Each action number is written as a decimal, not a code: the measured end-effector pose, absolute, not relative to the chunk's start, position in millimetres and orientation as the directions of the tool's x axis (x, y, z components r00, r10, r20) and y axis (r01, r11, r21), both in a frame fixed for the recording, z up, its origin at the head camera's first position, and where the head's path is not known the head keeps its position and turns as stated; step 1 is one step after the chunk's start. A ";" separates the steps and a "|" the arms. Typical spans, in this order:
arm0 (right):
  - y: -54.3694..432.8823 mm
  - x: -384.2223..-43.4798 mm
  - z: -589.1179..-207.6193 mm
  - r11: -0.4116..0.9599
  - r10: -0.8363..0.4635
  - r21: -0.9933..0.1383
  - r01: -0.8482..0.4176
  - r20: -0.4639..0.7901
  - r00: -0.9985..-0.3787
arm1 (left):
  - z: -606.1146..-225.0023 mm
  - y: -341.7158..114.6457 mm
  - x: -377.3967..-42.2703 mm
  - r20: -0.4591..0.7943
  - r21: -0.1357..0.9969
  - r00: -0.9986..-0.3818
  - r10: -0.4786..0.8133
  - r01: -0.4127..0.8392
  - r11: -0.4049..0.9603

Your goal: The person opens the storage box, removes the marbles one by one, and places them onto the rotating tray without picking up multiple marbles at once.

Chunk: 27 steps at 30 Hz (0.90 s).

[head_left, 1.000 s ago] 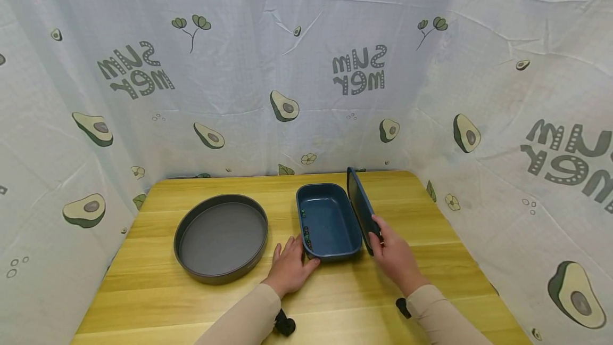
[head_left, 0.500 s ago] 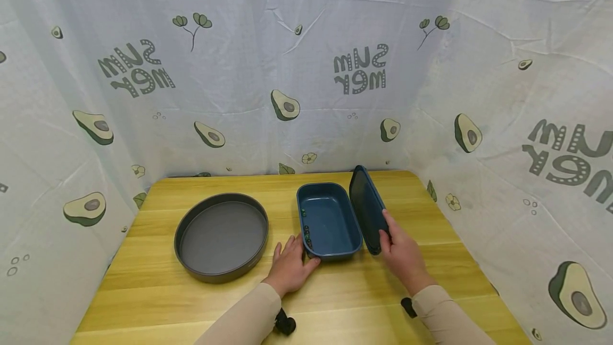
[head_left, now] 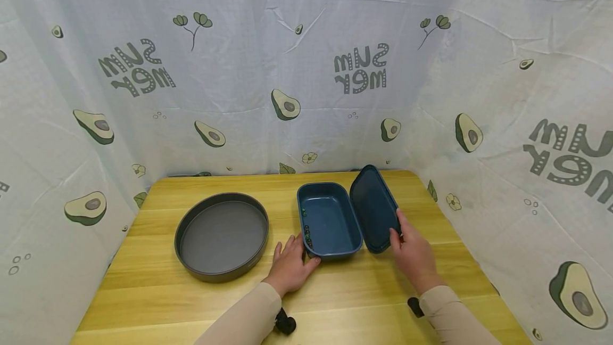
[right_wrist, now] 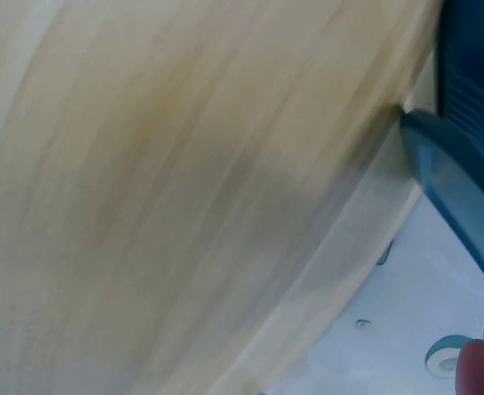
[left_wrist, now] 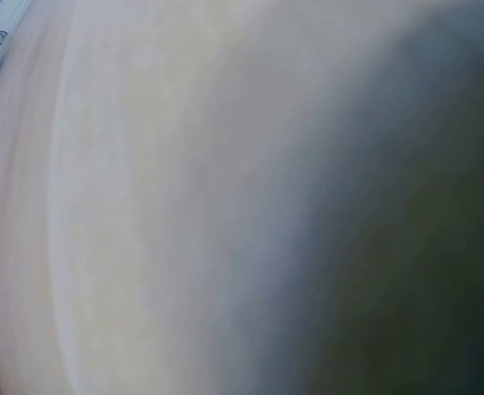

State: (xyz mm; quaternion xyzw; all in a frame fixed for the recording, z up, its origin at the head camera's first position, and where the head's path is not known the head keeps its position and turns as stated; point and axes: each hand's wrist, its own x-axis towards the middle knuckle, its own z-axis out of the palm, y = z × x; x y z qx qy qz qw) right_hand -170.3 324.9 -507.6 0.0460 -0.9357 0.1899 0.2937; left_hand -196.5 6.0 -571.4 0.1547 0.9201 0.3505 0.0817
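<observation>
Blue lid (head_left: 373, 209) tilts, pinched by my right hand (head_left: 415, 257); my left hand (head_left: 290, 270), fingers uncurled, touches the blue rectangular container (head_left: 333, 223).

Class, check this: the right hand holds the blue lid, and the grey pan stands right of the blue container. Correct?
Not quite: the head view shows the grey pan standing left of the blue container, not right. The right hand does hold the blue lid.
</observation>
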 end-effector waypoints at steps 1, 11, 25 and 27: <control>326.2 -170.0 -507.6 0.924 0.033 -0.332 -0.187 0.559 -0.829 | -571.2 6.0 -196.5 -0.043 0.669 -0.939 0.342 0.227 0.708; 334.8 -168.6 -508.6 0.929 0.072 -0.348 -0.124 0.501 -0.862 | -570.1 6.0 -196.3 -0.041 0.668 -0.938 0.345 0.231 0.707; 342.5 -167.9 -509.7 0.927 0.128 -0.374 -0.016 0.357 -0.925 | -566.9 5.9 -195.2 -0.048 0.670 -0.937 0.345 0.226 0.707; 344.2 -167.9 -510.3 0.926 0.139 -0.378 0.004 0.331 -0.933 | -567.0 5.9 -195.2 -0.050 0.670 -0.938 0.344 0.224 0.708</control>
